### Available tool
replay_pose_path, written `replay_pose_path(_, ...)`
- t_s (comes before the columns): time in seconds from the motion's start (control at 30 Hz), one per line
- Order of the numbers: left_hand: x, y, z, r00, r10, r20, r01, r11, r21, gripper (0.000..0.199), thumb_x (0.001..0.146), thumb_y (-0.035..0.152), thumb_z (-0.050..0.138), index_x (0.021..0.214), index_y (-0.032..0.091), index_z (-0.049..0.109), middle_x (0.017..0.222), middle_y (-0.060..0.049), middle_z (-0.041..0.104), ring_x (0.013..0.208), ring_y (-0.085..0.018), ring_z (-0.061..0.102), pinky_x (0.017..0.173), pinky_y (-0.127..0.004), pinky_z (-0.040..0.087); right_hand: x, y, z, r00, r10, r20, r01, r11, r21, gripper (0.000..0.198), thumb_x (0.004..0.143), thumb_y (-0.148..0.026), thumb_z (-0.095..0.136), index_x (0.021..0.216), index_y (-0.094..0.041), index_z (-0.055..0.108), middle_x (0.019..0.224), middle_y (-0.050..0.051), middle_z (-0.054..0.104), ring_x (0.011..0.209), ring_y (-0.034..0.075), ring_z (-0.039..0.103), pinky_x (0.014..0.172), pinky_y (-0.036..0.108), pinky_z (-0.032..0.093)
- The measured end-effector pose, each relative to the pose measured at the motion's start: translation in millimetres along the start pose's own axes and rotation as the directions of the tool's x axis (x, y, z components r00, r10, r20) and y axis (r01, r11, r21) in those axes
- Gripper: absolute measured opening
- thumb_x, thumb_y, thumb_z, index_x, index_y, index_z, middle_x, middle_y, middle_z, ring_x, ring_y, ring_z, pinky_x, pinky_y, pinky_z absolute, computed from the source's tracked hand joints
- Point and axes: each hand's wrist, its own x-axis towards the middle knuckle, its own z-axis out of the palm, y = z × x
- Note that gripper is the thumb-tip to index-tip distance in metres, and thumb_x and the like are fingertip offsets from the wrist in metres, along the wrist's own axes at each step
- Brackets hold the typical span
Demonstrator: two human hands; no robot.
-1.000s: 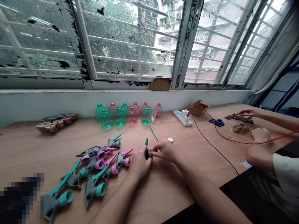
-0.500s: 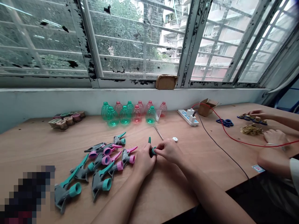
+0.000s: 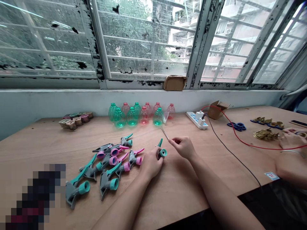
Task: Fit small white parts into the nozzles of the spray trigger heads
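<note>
My left hand (image 3: 151, 163) is closed around a grey spray trigger head with a teal lever and collar (image 3: 163, 152). The collar faces me, its inside showing a pale ring. My right hand (image 3: 183, 147) pinches the near end of thin metal tweezers (image 3: 165, 133), whose far end points at the bottles. To the left of my left hand lie several spray trigger heads (image 3: 107, 183), grey with teal or pink levers and collars. Behind them stand several clear green bottles (image 3: 131, 117) and pink bottles (image 3: 144, 116) without tops.
A white power strip (image 3: 196, 120) with a red and a black cable lies at the back right, beside a cardboard box (image 3: 217, 110). Blue-handled scissors (image 3: 236, 126) and gold-coloured metal parts (image 3: 266, 134) lie near a co-worker's hand (image 3: 292, 139). Small containers (image 3: 75, 120) stand back left.
My right hand has left the collar and moved to the tweezers. The left hand keeps the trigger head, its collar now uncovered. The view has shifted slightly; one co-worker hand has left the metal parts.
</note>
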Motion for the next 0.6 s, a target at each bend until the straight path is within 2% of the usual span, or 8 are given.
replay_pose_path(0.1,-1,2,-1,1.0,0.005,0.022,-0.006,1.0,0.02,0.019,0.077,0.017,0.054,0.093,0.022,0.063,0.064,0.003,0.058,0.06,-0.012,0.052,0.053,-0.022,0.027,7,22,-9,0.993,0.078,-0.083,-0.085,0.993,-0.084,0.035,0.08,-0.045,0.054,0.068,-0.018,0.072,0.054,0.003,0.063,0.051,0.013,0.054,0.051,0.022,0.034)
replay_pose_path(0.2,-2,4,-2,0.999,-0.001,0.053,-0.003,0.998,0.065,0.023,0.076,0.017,0.053,0.096,0.023,0.063,0.063,0.003,0.057,0.06,-0.013,0.052,0.053,-0.022,0.026,11,41,-11,0.966,0.186,-0.179,-0.203,0.975,-0.086,0.038,0.08,-0.047,0.051,0.068,-0.018,0.072,0.06,0.005,0.067,0.056,0.016,0.059,0.053,0.024,0.037)
replay_pose_path(0.33,3,7,-8,0.995,0.035,0.091,-0.049,0.987,0.155,0.023,0.075,0.019,0.053,0.095,0.025,0.062,0.063,0.004,0.058,0.061,-0.013,0.054,0.053,-0.022,0.027,14,52,-5,0.94,0.26,-0.223,-0.288,0.952,-0.104,0.033,0.08,-0.044,0.052,0.069,-0.02,0.072,0.065,0.004,0.069,0.062,0.017,0.061,0.056,0.024,0.038)
replay_pose_path(0.43,19,7,-19,0.992,0.012,0.127,-0.049,0.956,0.29,0.024,0.075,0.024,0.054,0.097,0.028,0.063,0.073,0.002,0.064,0.067,-0.016,0.058,0.055,-0.023,0.029,17,53,-4,0.921,0.301,-0.248,-0.341,0.929,-0.142,0.028,0.08,-0.041,0.053,0.075,-0.022,0.072,0.072,0.002,0.069,0.069,0.016,0.062,0.059,0.023,0.038)
replay_pose_path(0.53,44,4,-35,0.997,-0.053,0.065,0.019,0.899,0.439,0.026,0.076,0.027,0.052,0.099,0.029,0.063,0.087,-0.002,0.069,0.079,-0.02,0.061,0.06,-0.024,0.034,17,53,-5,0.914,0.338,-0.224,-0.378,0.91,-0.171,0.025,0.081,-0.04,0.054,0.079,-0.023,0.073,0.08,0.001,0.07,0.074,0.015,0.062,0.06,0.023,0.038)
replay_pose_path(0.6,62,-2,-46,0.996,-0.077,0.043,0.047,0.876,0.48,0.023,0.074,0.024,0.054,0.094,0.027,0.064,0.09,-0.004,0.069,0.084,-0.023,0.061,0.064,-0.026,0.036,17,53,-7,0.913,0.355,-0.2,-0.391,0.902,-0.182,0.024,0.082,-0.038,0.054,0.081,-0.024,0.073,0.086,0.002,0.069,0.077,0.015,0.062,0.061,0.022,0.038)
